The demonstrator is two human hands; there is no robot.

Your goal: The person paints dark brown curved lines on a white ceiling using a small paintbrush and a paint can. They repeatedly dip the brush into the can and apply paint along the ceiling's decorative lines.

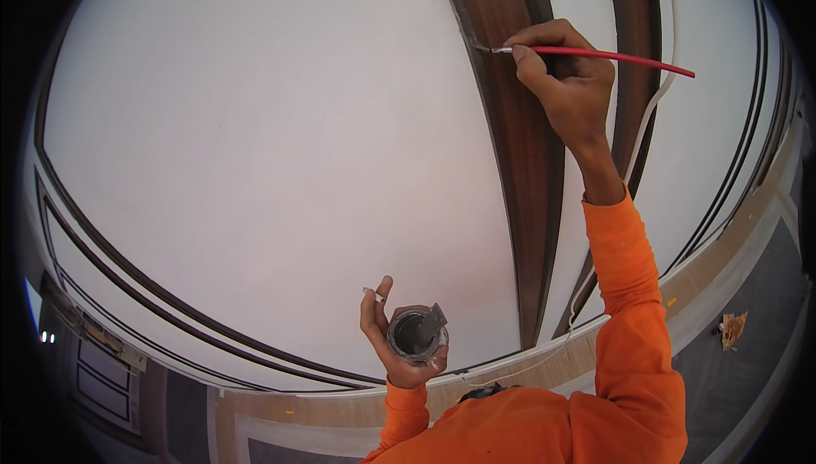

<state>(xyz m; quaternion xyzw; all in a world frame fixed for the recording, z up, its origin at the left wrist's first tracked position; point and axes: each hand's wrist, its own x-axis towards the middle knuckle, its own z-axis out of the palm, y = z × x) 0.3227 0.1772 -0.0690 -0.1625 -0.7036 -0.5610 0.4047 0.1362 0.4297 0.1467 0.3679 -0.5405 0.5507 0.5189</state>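
My right hand (pixel 568 82) is closed in a pinch on a thin paintbrush (pixel 608 54) with a long red handle. The brush tip meets the dark left edge of a brown wood-look strip (pixel 501 65) on the white wall (pixel 297 141). Lower down, my left hand (pixel 399 353) grips a small open jar (pixel 398 338) with dark grey paint inside. A flat grey blade (pixel 432 321) leans out of its mouth. Between raised fingers of the same hand sits a short white stick (pixel 374 295), perhaps a cigarette.
A white cable (pixel 653 111) runs down the wall right of my right hand, past a second brown strip (pixel 633 31). Dark trim lines (pixel 212 307) border the wall. Crumpled brown scrap (pixel 733 331) lies on the grey floor at right.
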